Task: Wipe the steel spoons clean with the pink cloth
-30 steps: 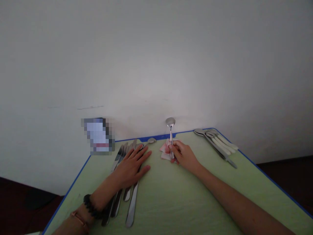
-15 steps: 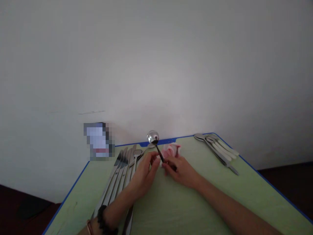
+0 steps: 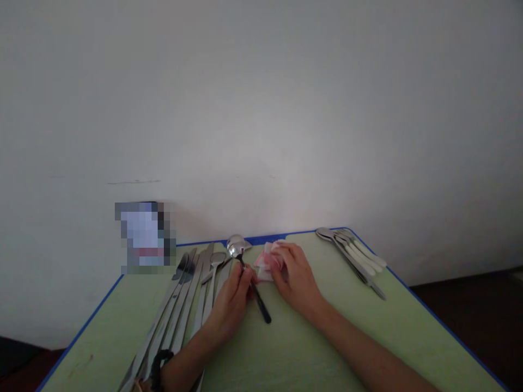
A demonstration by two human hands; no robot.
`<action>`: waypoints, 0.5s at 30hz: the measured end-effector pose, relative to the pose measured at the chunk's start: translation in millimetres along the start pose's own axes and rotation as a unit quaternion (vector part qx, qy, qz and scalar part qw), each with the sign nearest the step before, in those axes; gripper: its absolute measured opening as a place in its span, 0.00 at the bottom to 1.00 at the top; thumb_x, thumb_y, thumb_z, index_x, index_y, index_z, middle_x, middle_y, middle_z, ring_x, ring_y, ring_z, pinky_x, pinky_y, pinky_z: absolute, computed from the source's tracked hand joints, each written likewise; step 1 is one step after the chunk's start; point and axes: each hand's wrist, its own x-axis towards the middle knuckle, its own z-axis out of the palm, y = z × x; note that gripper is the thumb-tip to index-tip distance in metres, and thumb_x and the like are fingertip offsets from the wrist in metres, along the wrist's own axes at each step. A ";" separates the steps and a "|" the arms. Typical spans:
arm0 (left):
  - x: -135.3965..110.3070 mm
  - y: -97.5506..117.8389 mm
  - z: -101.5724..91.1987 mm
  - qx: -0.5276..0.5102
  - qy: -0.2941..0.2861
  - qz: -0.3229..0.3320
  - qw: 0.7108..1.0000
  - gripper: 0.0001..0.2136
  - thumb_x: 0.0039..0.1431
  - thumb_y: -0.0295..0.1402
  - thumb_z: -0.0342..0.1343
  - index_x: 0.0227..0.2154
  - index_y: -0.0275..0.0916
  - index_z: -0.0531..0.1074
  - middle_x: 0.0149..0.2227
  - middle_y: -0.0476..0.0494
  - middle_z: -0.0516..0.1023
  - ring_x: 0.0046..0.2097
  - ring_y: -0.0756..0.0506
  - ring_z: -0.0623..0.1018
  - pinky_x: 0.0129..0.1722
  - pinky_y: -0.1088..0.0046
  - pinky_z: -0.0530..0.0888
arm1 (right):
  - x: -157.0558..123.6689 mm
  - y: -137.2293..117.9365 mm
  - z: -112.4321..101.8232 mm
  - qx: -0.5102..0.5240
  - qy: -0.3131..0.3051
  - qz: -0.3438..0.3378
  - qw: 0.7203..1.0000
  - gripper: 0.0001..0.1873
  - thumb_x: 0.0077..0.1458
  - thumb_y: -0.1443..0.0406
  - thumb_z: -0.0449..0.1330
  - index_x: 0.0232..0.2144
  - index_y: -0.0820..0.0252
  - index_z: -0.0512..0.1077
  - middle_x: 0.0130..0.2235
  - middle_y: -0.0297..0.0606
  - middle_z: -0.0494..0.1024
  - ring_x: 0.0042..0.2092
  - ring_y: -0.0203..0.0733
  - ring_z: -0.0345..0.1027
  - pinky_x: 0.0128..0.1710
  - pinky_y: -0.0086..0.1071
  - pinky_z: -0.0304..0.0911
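A shiny spoon (image 3: 261, 308) with a round bowl and a dark handle slants across the middle, its bowl away from me. My left hand (image 3: 232, 296) is closed around the handle below the bowl. To the right, my right hand (image 3: 300, 280) has its fingers curled on a crumpled pink and white cloth (image 3: 265, 267) by the table's far side. The cloth and the spoon are apart. Under and beside my left forearm lie several long metal knives (image 3: 174, 299), with a smaller spoon (image 3: 218, 258) next to them.
The green table (image 3: 327, 348) has a blue edge and stands against a pale wall (image 3: 261, 109). At its right side lie several metal spoons (image 3: 327, 234) and white-handled forks (image 3: 368, 256). A blurred-out phone-like object (image 3: 143, 237) leans on the wall at the far left.
My right hand has let go of the spoon's handle and taken hold of the cloth. My left hand now grips the spoon, which has come lower and to the left.
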 end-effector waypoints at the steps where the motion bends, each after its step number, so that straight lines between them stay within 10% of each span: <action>1: 0.0 -0.5 0.4 -0.003 -0.006 -0.003 1.000 0.14 0.61 0.45 0.41 0.27 0.41 0.61 0.22 0.54 0.62 0.23 0.50 0.65 0.22 0.76 0.63 | 0.5 2.8 2.0 -0.017 0.019 0.031 0.999 0.17 0.49 0.67 0.55 0.45 0.60 0.65 0.46 0.48 0.67 0.49 0.48 0.60 0.50 0.43 0.58; 5: 0.1 1.6 -0.3 -0.003 -0.019 0.002 1.000 0.15 0.61 0.46 0.41 0.27 0.41 0.59 0.21 0.54 0.66 0.21 0.51 0.65 0.20 0.77 0.61 | 3.6 15.3 7.9 -0.019 0.016 0.081 0.996 0.30 0.44 0.68 0.57 0.52 0.63 0.58 0.51 0.50 0.64 0.52 0.51 0.57 0.52 0.46 0.55; 10: -0.5 4.4 -0.5 0.035 -0.020 0.010 0.999 0.14 0.61 0.44 0.39 0.35 0.40 0.61 0.16 0.56 0.64 0.18 0.50 0.63 0.18 0.78 0.60 | 13.6 29.9 4.0 0.118 -0.026 0.098 0.988 0.09 0.48 0.67 0.53 0.35 0.59 0.67 0.35 0.38 0.73 0.36 0.40 0.65 0.38 0.34 0.61; 15: -0.2 -1.1 0.6 0.041 -0.031 0.012 0.999 0.15 0.62 0.42 0.38 0.39 0.38 0.63 0.14 0.58 0.62 0.17 0.51 0.63 0.18 0.79 0.61 | 18.9 42.1 1.1 0.269 0.096 0.240 0.928 0.04 0.46 0.64 0.53 0.28 0.58 0.62 0.23 0.29 0.66 0.24 0.35 0.59 0.24 0.28 0.55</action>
